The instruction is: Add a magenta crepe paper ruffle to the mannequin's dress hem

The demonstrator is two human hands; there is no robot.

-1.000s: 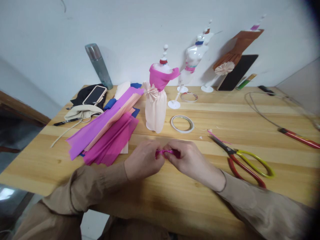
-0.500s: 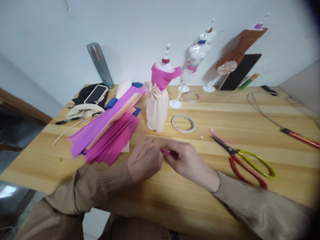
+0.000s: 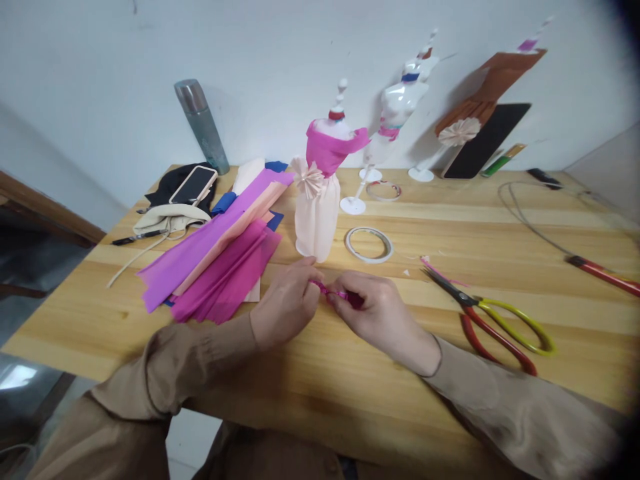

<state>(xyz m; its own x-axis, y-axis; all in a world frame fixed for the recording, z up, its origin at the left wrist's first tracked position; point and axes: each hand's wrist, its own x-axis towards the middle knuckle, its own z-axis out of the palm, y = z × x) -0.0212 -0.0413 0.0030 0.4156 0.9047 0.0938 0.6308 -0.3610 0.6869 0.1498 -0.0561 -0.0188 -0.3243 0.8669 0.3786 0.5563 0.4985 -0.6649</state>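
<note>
Between my hands is a small strip of magenta crepe paper, thin and twisted or folded in the middle. My left hand pinches one end of it, and my right hand pinches the other, with a darker part of the strip tucked under its fingers. Just beyond them stands a small mannequin in a pink top and a cream skirt with a cream pleated flower at the waist. Left of my left hand lie crepe paper sheets in purple, peach and magenta.
Scissors with red and yellow handles lie right of my hands. A tape roll rests beyond them. At the back are more mannequins, a black tablet, a bottle and a phone.
My left hand has tilted and drawn slightly away from my right, so more of the magenta strip shows between them. The whole view has shifted a little.
</note>
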